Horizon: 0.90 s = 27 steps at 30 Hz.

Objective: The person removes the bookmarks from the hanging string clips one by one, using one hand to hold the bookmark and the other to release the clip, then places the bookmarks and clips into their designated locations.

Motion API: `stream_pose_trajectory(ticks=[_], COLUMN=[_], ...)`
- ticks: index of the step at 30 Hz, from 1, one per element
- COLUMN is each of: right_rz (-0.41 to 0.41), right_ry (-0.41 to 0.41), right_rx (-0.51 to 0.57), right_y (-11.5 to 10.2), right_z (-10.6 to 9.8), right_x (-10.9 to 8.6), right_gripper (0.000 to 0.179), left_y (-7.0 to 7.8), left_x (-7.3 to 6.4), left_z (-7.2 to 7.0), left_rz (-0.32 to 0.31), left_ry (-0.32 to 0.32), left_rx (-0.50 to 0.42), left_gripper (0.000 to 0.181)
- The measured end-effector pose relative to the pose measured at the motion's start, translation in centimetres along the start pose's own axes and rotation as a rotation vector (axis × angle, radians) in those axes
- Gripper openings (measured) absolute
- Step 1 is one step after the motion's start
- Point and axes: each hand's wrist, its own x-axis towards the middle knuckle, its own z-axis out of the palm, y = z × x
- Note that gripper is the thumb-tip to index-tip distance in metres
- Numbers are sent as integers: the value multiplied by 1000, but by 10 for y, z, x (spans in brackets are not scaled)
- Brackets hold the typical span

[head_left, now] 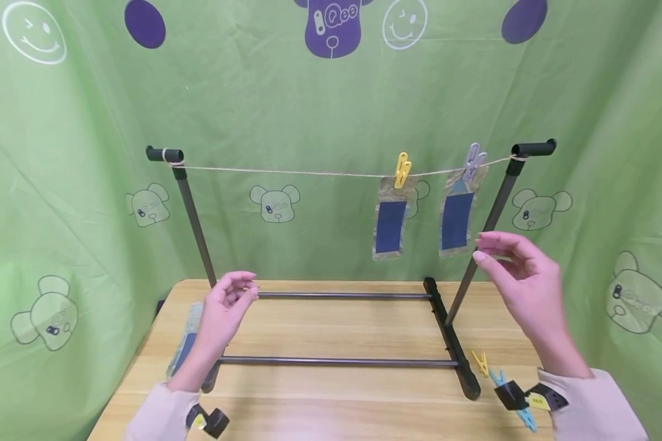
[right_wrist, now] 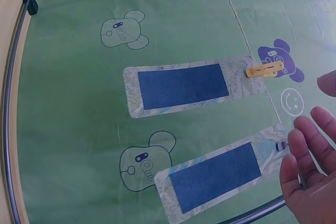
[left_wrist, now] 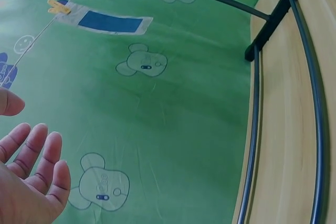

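Two marbled strips with dark blue panels hang from a string [head_left: 287,172]. A yellow clothespin [head_left: 402,171] clips the left strip [head_left: 390,226]; a pale purple clothespin [head_left: 473,162] clips the right strip [head_left: 456,220]. My right hand [head_left: 529,282] is raised near the right post, just right of that strip, fingers loosely bent and holding nothing. In the right wrist view its fingertips [right_wrist: 298,142] overlap the clipped end of the nearer strip. My left hand [head_left: 226,312], empty with relaxed fingers, hovers by the left post. Behind its forearm, a similar strip [head_left: 195,318] lies partly hidden.
The string spans a black-and-grey rack with a left post [head_left: 194,226], a right post [head_left: 491,226] and low crossbars [head_left: 336,361] over the wooden table [head_left: 331,398]. Yellow [head_left: 480,363] and blue [head_left: 525,419] clothespins lie right of the rack's foot. A green curtain [head_left: 309,110] surrounds it.
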Motion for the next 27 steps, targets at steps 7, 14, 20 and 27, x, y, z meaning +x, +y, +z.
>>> stream_pose_trajectory(ticks=[7, 14, 20, 27], right_rz=[-20, -53, -74, -88], right_ry=[-16, -26, -37, -54], right_rx=[-4, 34, 80, 129], right_y=[-9, -16, -20, -23], right_z=[5, 10, 14, 17], right_x=[9, 18, 26, 33], right_gripper=[31, 31, 31, 31], left_y=[1, 2, 2, 0], left_x=[5, 8, 12, 17], left_z=[11, 24, 35, 46], left_rz=[-12, -4, 17, 21], left_ry=[-36, -61, -83, -84], left_rx=[-34, -41, -41, -72], left_gripper=[23, 24, 25, 25])
